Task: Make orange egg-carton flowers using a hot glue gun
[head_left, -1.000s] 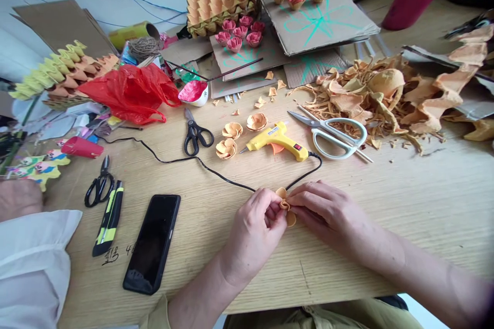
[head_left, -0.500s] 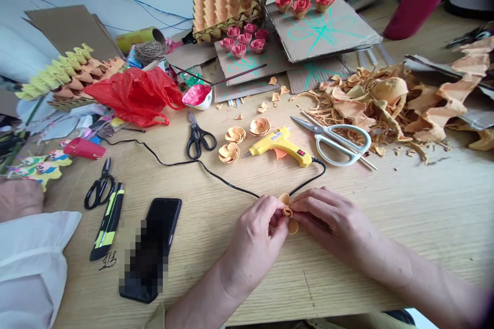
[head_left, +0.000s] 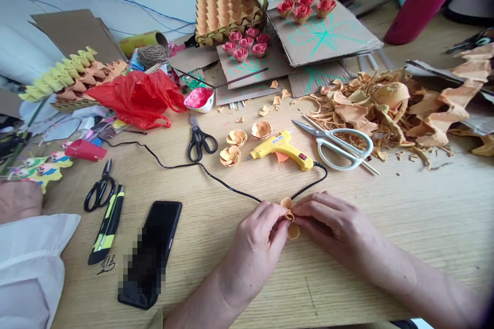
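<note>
Between my two hands is a small flower of tan egg-carton pulp (head_left: 294, 231), its petals showing above and below my fingertips. My left hand (head_left: 259, 239) pinches it from the left, thumb and forefinger closed on its curled centre. From the right, my right hand (head_left: 334, 223) presses its fingertips against the same flower; its lower fingers are partly hidden. Just beyond my hands lies a yellow glue gun (head_left: 285, 151) on its side, its black cord (head_left: 227, 183) running behind my fingers. Three tan pulp flowers, one of them a cupped flower (head_left: 261, 129), sit left of the glue gun.
White-handled scissors (head_left: 343, 149) lie beside a heap of pulp scraps (head_left: 370, 97). Black scissors (head_left: 200, 141), a utility knife (head_left: 107, 226) and a phone (head_left: 152, 252) are to the left. Another person's sleeve (head_left: 33, 267) rests at the left edge. Red flowers (head_left: 303, 13) stand on cardboard behind.
The view has shifted slightly, so things on the table sit a little lower. Both hands keep hold of the flower, with only small finger movements at its centre.
</note>
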The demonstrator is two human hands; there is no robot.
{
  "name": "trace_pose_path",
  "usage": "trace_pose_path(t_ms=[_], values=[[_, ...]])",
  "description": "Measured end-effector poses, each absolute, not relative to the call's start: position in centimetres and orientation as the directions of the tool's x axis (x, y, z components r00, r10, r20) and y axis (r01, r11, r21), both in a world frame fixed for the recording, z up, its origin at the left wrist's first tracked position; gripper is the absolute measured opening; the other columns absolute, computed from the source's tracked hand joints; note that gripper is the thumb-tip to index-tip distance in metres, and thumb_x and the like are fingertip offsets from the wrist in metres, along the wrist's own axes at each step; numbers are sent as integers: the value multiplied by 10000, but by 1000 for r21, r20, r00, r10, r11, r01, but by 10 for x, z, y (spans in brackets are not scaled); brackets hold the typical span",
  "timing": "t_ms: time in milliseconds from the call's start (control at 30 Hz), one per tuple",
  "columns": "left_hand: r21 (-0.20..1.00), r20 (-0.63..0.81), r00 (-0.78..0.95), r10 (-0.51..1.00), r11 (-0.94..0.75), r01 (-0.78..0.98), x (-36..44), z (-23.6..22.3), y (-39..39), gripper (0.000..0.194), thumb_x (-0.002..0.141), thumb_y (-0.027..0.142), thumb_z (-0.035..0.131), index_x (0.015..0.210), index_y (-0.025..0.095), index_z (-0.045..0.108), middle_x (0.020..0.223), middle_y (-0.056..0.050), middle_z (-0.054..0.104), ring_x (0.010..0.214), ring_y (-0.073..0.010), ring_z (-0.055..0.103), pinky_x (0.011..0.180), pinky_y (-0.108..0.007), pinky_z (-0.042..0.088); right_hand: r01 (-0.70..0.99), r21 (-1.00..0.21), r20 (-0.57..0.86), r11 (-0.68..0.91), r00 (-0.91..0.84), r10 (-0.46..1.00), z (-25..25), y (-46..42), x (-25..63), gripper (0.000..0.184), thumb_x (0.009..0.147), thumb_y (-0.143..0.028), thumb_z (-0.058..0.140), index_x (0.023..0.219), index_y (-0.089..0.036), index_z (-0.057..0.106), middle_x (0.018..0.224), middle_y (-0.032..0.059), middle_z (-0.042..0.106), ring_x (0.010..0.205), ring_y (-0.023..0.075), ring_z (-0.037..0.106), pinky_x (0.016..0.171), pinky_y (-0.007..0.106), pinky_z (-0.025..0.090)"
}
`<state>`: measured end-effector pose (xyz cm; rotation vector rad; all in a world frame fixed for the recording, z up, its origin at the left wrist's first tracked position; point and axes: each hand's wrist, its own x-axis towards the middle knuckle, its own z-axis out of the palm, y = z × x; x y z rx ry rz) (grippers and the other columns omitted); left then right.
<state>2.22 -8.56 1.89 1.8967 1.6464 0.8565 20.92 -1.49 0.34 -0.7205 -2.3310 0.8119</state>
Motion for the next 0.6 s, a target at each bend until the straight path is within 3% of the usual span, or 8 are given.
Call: trace_pose_path(t_ms=[600], values=[[705,157,78,984,-167,689,20,17,-88,196,927,23,577,992,199,635,892,-6,676,785,-131,664,672,-218,529,263,-691,355,673,-688,634,0,-15,208,90,1004,-143,575,985,-174,657,899,71,740,773,196,690,696,326,529]])
